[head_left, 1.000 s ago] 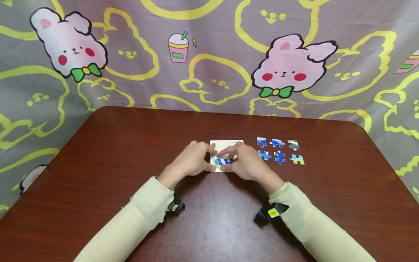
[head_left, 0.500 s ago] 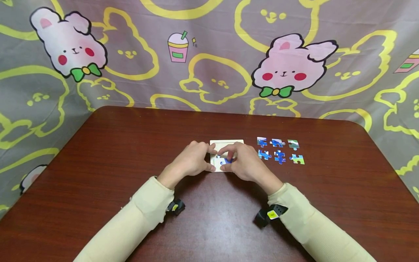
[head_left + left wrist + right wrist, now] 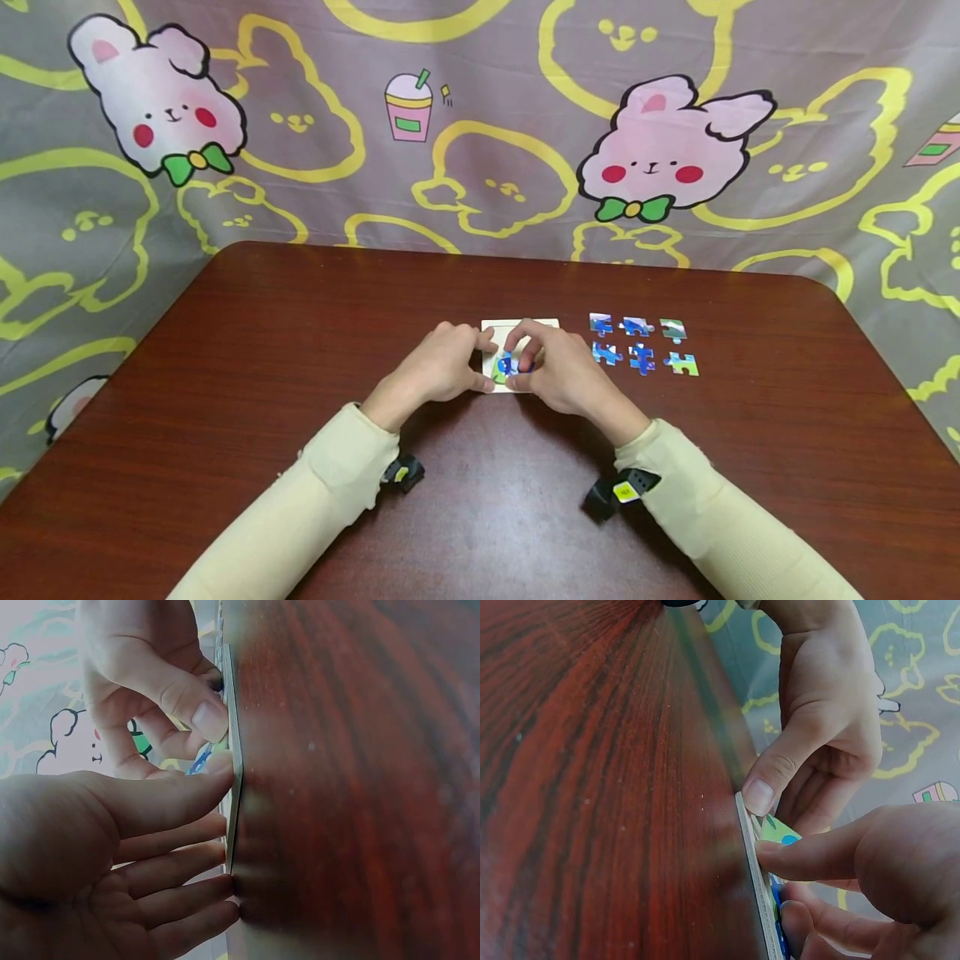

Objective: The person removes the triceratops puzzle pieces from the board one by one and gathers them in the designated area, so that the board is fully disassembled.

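Observation:
A small pale puzzle board [image 3: 520,322] lies on the table between the two hands. My left hand [image 3: 446,364] rests at its left side, the thumb at the front corner; in the left wrist view the fingers are fairly straight against the edge. My right hand [image 3: 562,371] is over the board's right part, thumb near the front edge and index finger bent. It pinches a green-and-blue puzzle piece [image 3: 502,367], which looks tilted off the board in the right wrist view. Blue shows under the right fingertips; the fingers hide how many pieces lie there.
Several loose jigsaw pieces [image 3: 641,357] lie in two rows to the right of the board. The brown table [image 3: 300,333] ends at a patterned cloth [image 3: 480,100] hanging behind it.
The piece under the right fingers showed pale glare half a second ago and shows green and blue now. The right index finger has shifted slightly. The left hand has stayed put.

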